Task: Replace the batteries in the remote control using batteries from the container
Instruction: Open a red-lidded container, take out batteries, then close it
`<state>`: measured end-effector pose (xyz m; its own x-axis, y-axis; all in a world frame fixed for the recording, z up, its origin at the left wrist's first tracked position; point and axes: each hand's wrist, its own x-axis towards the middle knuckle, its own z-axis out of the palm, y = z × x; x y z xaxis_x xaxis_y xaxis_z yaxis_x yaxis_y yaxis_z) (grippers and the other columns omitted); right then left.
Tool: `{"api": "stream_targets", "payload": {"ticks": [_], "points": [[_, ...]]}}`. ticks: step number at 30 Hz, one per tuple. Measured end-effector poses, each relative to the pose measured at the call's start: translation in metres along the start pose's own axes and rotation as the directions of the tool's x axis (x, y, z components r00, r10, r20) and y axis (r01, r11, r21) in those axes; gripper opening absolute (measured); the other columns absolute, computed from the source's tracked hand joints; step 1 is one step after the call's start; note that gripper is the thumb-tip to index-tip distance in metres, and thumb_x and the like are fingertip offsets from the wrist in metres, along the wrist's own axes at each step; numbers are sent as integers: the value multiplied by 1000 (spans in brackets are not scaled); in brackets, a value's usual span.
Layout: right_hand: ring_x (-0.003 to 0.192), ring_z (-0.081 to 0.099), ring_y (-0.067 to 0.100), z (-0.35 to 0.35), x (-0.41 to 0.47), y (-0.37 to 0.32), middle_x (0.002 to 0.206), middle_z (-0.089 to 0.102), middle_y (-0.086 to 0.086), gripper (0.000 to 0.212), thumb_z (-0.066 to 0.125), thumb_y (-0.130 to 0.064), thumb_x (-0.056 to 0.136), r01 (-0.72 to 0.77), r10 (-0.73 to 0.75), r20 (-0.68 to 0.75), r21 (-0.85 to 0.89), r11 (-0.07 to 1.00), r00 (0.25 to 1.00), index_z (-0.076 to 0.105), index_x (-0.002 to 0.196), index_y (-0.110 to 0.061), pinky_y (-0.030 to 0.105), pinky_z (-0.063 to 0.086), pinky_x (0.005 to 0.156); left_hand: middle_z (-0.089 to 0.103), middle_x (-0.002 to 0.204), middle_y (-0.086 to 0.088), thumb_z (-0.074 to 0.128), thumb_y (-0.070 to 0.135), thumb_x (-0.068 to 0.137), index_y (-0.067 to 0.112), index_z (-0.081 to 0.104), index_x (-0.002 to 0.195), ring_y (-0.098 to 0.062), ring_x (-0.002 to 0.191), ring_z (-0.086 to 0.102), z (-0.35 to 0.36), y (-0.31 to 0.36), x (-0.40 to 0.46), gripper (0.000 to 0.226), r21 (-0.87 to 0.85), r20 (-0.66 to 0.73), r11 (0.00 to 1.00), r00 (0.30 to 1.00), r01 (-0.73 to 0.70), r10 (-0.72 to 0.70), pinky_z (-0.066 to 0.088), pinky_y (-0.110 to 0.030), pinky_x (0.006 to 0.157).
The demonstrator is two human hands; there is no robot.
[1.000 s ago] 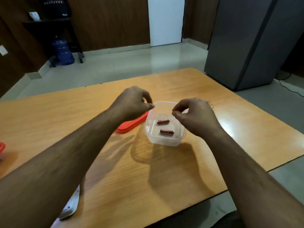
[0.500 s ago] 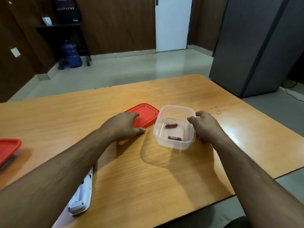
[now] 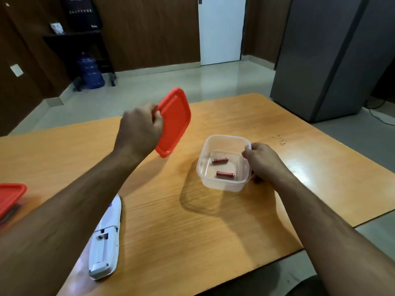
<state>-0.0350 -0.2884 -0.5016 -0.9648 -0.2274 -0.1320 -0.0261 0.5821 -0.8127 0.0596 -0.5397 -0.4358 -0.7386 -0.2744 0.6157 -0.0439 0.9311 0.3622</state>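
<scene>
A clear plastic container [image 3: 222,184] stands open on the wooden table [image 3: 192,231], with two red batteries [image 3: 220,160] [image 3: 225,174] lying on its bottom. My right hand [image 3: 261,161] grips the container's right rim. Up in the air to the left, my left hand [image 3: 140,129] holds the red lid [image 3: 174,121] tilted above the table. The white remote control [image 3: 105,242] lies face down near the front left, its battery compartment open; my left forearm partly covers it.
A second container with a red lid [image 3: 10,197] sits at the table's left edge. A grey cabinet [image 3: 333,56] stands on the floor beyond the table's far right corner. The table's near edge runs along the bottom right.
My left hand has picked the red lid up from the table and raised it, tilted. My right hand stays on the container's right side.
</scene>
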Motion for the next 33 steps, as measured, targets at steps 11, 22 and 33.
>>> {"api": "stream_targets", "payload": {"ticks": [11,22,33], "points": [[88,68,32,-6,-11,-3,92,70,8,55,29,-55,99,-14,20,-22,251,968,1000,64,77,-19,48,54,86,71,81,-4,57,13,89,15,71,75,-22,79,67,57,58,-19,19,-302,393,758,800,578,-453,59,-44,75],[81,61,27,1,2,2,80,62,2,33,38,-32,99,16,-10,-37,156,988,999,66,97,-14,38,48,72,68,72,7,70,38,83,17,77,84,-7,66,61,64,46,-30,22,-56,367,900,848,432,-383,44,-24,56],[98,59,28,7,1,-3,114,64,13,39,33,-21,98,115,-116,-92,-10,993,989,60,123,-5,39,50,82,69,83,-6,64,19,90,22,51,136,-14,58,64,54,44,-27,48,-214,685,765,651,608,-326,46,-26,46]]}}
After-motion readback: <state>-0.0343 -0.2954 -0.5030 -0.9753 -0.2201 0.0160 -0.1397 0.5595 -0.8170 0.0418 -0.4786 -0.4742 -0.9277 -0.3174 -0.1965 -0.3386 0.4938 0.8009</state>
